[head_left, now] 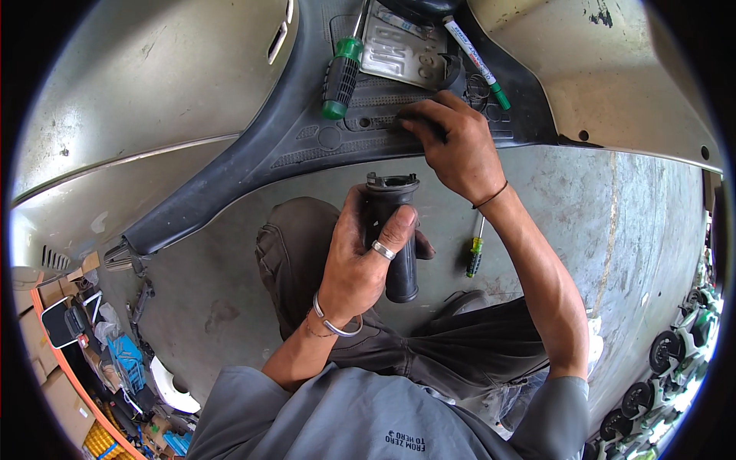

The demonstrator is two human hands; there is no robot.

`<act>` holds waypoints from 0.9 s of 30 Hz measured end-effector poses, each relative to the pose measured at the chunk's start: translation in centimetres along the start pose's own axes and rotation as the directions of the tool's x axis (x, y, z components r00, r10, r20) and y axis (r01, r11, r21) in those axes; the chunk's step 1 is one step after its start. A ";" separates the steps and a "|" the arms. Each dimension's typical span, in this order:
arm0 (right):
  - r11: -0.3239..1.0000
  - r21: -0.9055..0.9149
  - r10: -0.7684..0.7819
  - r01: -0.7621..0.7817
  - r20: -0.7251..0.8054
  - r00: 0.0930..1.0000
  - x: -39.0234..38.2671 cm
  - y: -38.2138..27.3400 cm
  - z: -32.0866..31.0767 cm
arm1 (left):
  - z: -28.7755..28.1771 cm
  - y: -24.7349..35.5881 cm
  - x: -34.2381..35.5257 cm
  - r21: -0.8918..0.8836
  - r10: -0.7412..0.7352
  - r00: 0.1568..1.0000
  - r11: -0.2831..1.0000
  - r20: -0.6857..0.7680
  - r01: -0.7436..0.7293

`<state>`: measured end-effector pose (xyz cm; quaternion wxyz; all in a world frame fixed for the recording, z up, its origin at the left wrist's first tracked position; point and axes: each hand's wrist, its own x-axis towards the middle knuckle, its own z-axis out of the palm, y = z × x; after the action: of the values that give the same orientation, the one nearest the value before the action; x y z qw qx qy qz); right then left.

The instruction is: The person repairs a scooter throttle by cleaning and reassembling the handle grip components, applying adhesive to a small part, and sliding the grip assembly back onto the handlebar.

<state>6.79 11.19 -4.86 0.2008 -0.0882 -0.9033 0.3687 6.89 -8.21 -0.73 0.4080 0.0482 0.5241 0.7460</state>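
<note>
My left hand grips a black rubber handlebar grip, held upright over my lap with its flanged open end up. A ring and a metal bracelet are on that hand. My right hand reaches forward onto the black ribbed footboard of a scooter, fingertips pressed on a small dark part that I cannot make out. A green-handled screwdriver lies on the footboard to the left of that hand. A white marker with a green cap and a metal plate lie just beyond it.
Beige scooter body panels flank the footboard. A small yellow-green screwdriver lies on the concrete floor by my right forearm. Boxes and clutter sit at lower left; several parked scooters stand at lower right.
</note>
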 end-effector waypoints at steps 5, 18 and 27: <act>0.999 -0.025 0.031 -0.031 0.003 1.000 0.2 -0.3 0.1 | 0.3 -0.1 -0.2 0.032 0.019 1.000 0.999 -0.009 -0.019; 0.997 -0.072 -0.003 -0.002 -0.070 0.998 0.0 0.2 0.8 | -0.4 0.1 -0.5 -0.118 0.001 0.993 0.993 0.115 0.013; 0.999 -0.045 0.013 -0.016 -0.071 0.997 -0.1 0.1 0.9 | -0.9 0.1 -0.6 -0.170 -0.003 0.985 0.985 0.173 0.033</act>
<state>6.46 10.68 -5.55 0.2278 -0.1122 -0.9033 0.3459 6.74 -9.31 -0.82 0.4609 0.0722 0.4208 0.7780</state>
